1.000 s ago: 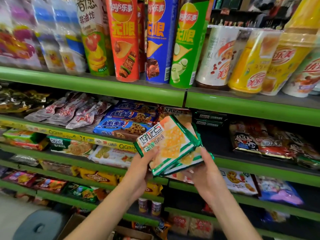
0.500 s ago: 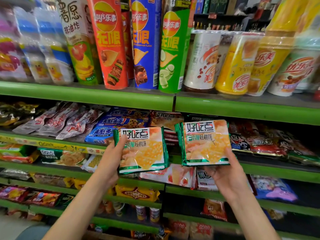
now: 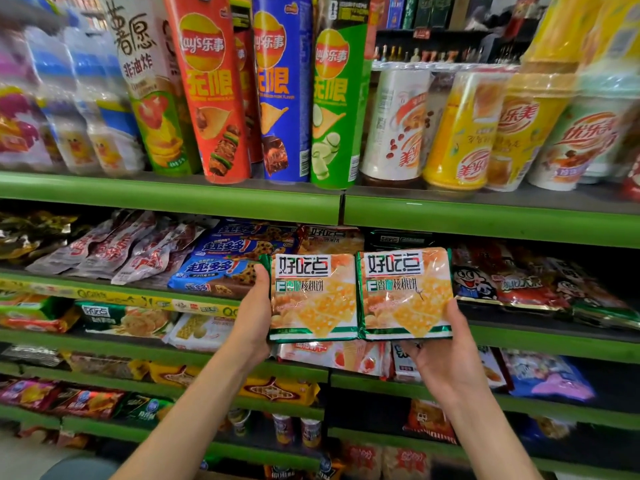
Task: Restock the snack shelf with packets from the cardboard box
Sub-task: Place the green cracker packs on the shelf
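Two matching biscuit packets are held side by side, edges touching, in front of a green shelf unit (image 3: 485, 221). The left packet (image 3: 313, 299) is gripped by the left hand (image 3: 251, 318), thumb curled over its left edge and fingers hidden behind it. The right packet (image 3: 405, 294) is grasped by the right hand (image 3: 446, 362) from below, thumb lying along its right edge. Both fronts are turned toward the camera; each bears large characters reading 好吃点 and a smaller line about walnut biscuits.

Just beyond the left hand, blue cookie bags (image 3: 221, 268) marked 趣多多 are stacked on a shelf, with silver-and-red sachets (image 3: 114, 251) further left. Beyond the right hand, red bags (image 3: 502, 282) printed with a cartoon face are laid flat. Behind the held packets, a further packet with the same 好吃点 lettering is partly seen.

Below the hands, lower shelves are filled with more packs, blurred at the edges.

Above and farthest back, tall crisp tubes are stood upright: a red tube (image 3: 211, 98), a blue tube (image 3: 282, 95) and a green tube (image 3: 334, 105), each marked Lay's 乐事 and 无限. Right of them, sealed drink cups (image 3: 460, 129) are lined up, 优乐美 being legible on some.
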{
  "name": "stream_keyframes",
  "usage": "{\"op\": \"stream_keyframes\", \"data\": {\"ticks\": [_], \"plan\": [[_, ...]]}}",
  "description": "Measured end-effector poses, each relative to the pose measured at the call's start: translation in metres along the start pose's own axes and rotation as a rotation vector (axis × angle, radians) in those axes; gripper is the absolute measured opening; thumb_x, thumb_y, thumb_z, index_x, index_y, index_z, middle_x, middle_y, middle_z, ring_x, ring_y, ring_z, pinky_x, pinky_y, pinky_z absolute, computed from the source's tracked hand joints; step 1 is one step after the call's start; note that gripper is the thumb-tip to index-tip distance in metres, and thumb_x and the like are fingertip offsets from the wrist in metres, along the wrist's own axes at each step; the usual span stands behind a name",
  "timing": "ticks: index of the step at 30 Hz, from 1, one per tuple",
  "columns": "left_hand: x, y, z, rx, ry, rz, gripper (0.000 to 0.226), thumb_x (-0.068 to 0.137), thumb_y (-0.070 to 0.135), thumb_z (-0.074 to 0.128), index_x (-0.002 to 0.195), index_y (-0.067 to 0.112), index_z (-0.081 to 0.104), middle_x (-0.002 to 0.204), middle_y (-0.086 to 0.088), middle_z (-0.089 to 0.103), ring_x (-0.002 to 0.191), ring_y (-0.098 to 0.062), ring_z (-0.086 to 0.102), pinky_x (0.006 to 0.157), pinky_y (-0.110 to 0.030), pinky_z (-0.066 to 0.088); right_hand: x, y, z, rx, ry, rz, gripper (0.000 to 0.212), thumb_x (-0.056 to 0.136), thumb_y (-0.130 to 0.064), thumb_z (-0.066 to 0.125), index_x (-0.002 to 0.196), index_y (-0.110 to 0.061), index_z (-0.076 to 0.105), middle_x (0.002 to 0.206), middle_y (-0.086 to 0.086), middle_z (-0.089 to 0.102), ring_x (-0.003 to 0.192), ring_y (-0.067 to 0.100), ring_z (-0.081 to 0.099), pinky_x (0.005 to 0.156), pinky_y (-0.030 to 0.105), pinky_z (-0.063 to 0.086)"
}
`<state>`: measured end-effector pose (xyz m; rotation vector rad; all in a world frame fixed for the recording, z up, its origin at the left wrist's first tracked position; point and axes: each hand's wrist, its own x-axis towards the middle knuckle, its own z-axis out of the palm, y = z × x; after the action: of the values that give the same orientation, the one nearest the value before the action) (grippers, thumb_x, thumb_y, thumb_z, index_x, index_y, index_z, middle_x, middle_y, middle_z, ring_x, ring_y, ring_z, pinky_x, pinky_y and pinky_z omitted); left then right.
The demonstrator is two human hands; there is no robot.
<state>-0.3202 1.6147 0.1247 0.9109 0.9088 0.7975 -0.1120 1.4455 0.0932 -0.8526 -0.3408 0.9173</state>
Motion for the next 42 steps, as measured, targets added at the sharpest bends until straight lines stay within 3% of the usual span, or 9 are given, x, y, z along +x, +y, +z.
{"op": "stream_keyframes", "data": {"ticks": [6,12,22,27,32,36,42], "plan": [[0.004,-0.003,0.001,-0.034,-0.01,-0.023,0.064,0.08,0.075,0.044,0.103,0.027,0.078,0.103,-0.009,0.078,0.091,-0.031,0.076,0.062,-0.043,0.061,-0.001,0.002,-0.001,0.076,0.062,0.016,0.046,0.09,-0.06,0.053,0.115,-0.028,0.075,0.123,0.01,0.071,0.106,0.026,0.071,0.074,0.041,0.06],[0.005,-0.003,-0.002,-0.031,-0.03,-0.007,0.057,0.088,0.071,0.041,0.093,0.03,0.08,0.105,-0.008,0.077,0.093,-0.03,0.076,0.061,-0.042,0.061,0.001,0.004,0.001,0.072,0.08,0.025,0.036,0.104,-0.04,0.044,0.104,-0.029,0.079,0.117,0.008,0.074,0.1,0.025,0.074,0.069,0.04,0.061],[0.01,0.001,-0.005,-0.056,-0.037,0.02,0.056,0.097,0.064,0.038,0.095,0.028,0.08,0.106,-0.009,0.077,0.095,-0.029,0.075,0.062,-0.039,0.061,0.005,0.005,0.003,0.073,0.108,0.038,0.038,0.105,-0.04,0.044,0.103,-0.025,0.079,0.118,0.01,0.073,0.102,0.027,0.073,0.072,0.042,0.061],[0.012,0.004,-0.008,-0.062,-0.027,0.044,0.056,0.099,0.062,0.037,0.116,0.021,0.072,0.107,-0.009,0.077,0.095,-0.029,0.075,0.062,-0.038,0.061,0.006,0.005,0.004,0.067,0.126,0.02,0.037,0.105,-0.04,0.045,0.1,-0.027,0.08,0.115,0.008,0.074,0.098,0.025,0.074,0.071,0.041,0.06],[0.014,0.006,-0.009,-0.073,-0.04,0.037,0.056,0.098,0.063,0.038,0.109,0.022,0.076,0.107,-0.009,0.077,0.095,-0.029,0.075,0.062,-0.039,0.061,0.008,0.006,0.005,0.075,0.144,0.014,0.039,0.105,-0.04,0.045,0.095,-0.028,0.081,0.11,0.007,0.076,0.094,0.023,0.075,0.068,0.038,0.061],[0.015,0.007,-0.01,-0.076,-0.056,0.047,0.056,0.099,0.061,0.037,0.114,0.02,0.073,0.108,-0.01,0.077,0.096,-0.029,0.075,0.062,-0.038,0.061,0.01,0.006,0.005,0.072,0.15,0.005,0.04,0.105,-0.039,0.045,0.093,-0.028,0.081,0.109,0.006,0.076,0.093,0.023,0.075,0.068,0.038,0.061],[0.017,0.007,-0.013,-0.067,-0.086,0.041,0.055,0.099,0.061,0.039,0.11,0.022,0.075,0.11,-0.01,0.076,0.098,-0.029,0.074,0.065,-0.04,0.062,0.012,0.008,0.003,0.041,0.136,0.005,0.041,0.105,-0.04,0.042,0.095,-0.03,0.081,0.111,0.006,0.076,0.096,0.023,0.075,0.076,0.041,0.06]]}}
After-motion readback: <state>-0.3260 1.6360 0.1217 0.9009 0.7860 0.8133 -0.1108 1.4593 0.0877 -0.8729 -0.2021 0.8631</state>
